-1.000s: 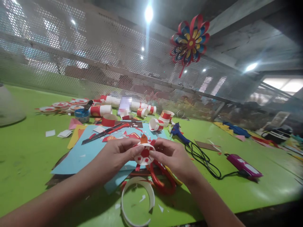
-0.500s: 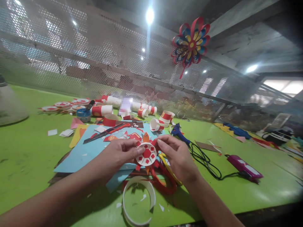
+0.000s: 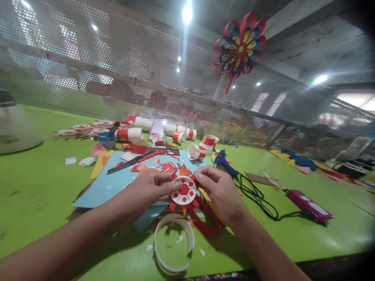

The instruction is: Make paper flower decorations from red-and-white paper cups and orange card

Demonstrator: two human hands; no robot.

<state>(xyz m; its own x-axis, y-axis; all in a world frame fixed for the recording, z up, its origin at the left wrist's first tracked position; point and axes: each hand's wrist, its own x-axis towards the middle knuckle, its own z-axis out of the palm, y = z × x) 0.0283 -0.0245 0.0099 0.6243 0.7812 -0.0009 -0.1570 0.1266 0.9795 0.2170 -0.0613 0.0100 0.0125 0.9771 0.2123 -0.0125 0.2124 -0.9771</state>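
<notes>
A small paper turtle [image 3: 184, 190] hangs between my two hands, with a white round shell bearing red patches, an orange head and red legs. My left hand [image 3: 154, 187] pinches its left rim, thumb on top. The fingertips of my right hand [image 3: 219, 191] close on a red leg at its upper right. Below it lie scissors [image 3: 209, 222] with red and yellow handles, partly hidden by my right hand. A curled white paper strip [image 3: 157, 246] stands nearest me. Under my hands, blue paper [image 3: 96, 187] carries red scraps and a box cutter [image 3: 131, 162].
Cut paper cups [image 3: 130, 134] and a blue-lidded jar [image 3: 107, 139] stand at the back, beside several finished turtles [image 3: 80, 128]. To the right lie a blue glue gun [image 3: 225, 162], its black cord and a purple power block [image 3: 309, 205]. A paper flower [image 3: 241, 49] hangs above.
The whole view has shifted slightly, moving things a little to the right in the picture. Both hands keep their hold on the paper turtle, which has barely turned.
</notes>
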